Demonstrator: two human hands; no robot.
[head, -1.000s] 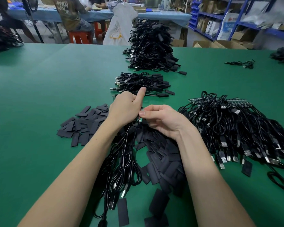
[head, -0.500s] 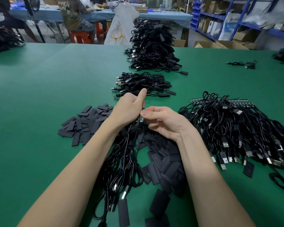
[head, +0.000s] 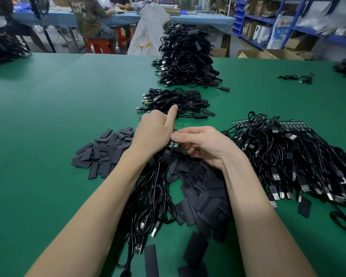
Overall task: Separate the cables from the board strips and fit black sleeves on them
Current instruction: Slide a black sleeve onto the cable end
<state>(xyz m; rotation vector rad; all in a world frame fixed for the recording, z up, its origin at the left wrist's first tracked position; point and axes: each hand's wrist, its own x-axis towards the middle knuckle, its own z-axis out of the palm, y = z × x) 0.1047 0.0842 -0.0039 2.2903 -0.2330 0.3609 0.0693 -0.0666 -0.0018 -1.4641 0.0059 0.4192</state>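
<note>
Two of our hands meet over a wide green felt-like table in a storeroom with blue shelving and cardboard boxes behind; our left hand curls round a small board strip, thumb raised, while our right hand pinches the same strip from the other side; thin glossy cables trail from the grip back toward us, ending in metal plugs; flat matte black sleeves, rectangular, lie scattered left of the grip and heaped beneath it; right of it sprawls a tangle of cables on strips; beyond it sit two bundled stacks.
</note>
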